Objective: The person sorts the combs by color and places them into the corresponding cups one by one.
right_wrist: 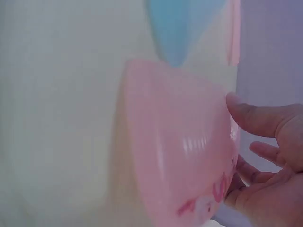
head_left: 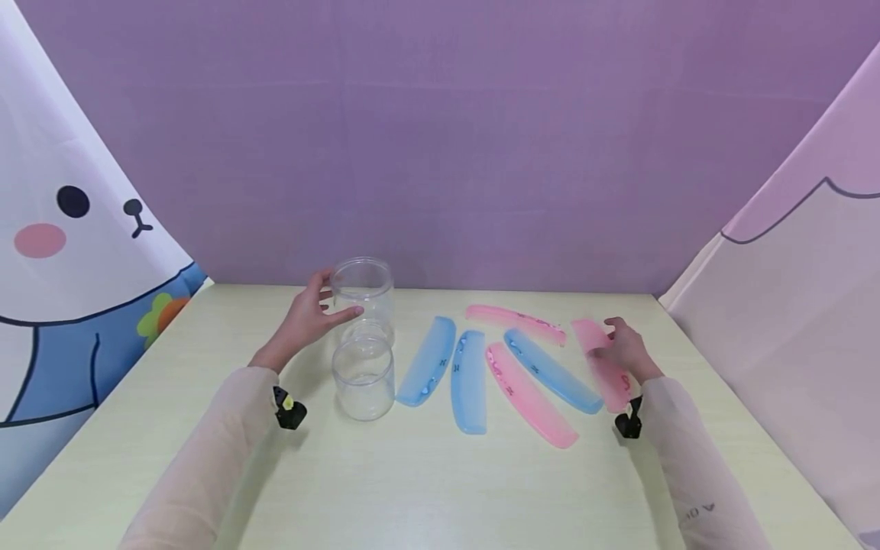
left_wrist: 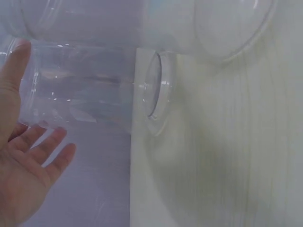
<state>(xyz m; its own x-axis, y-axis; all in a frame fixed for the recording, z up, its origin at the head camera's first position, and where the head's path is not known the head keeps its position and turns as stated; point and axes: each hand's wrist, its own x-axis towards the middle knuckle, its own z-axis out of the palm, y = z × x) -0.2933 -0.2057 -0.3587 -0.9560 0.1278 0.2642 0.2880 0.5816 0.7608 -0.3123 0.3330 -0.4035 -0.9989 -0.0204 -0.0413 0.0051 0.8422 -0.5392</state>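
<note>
My left hand [head_left: 305, 317] is around the upper part of the far clear plastic jar [head_left: 376, 294], thumb across its front and fingers on its left side. In the left wrist view, the thumb and some fingertips meet the wall of this jar [left_wrist: 90, 85], whose base stands on the table. A second clear jar [head_left: 364, 386] stands just in front of it. At the right, my right hand [head_left: 627, 350] pinches a pink comb [head_left: 608, 386] by its edge. The right wrist view shows this comb [right_wrist: 184, 127] tilted, with a printed pattern near one end.
Between the jars and the right hand lie several combs: a blue comb [head_left: 428, 363], another blue comb [head_left: 469, 382], a third blue comb [head_left: 553, 372], a pink comb [head_left: 529, 397] and a pink comb [head_left: 516, 319] at the back. A purple cloth [head_left: 481, 153] hangs behind the table.
</note>
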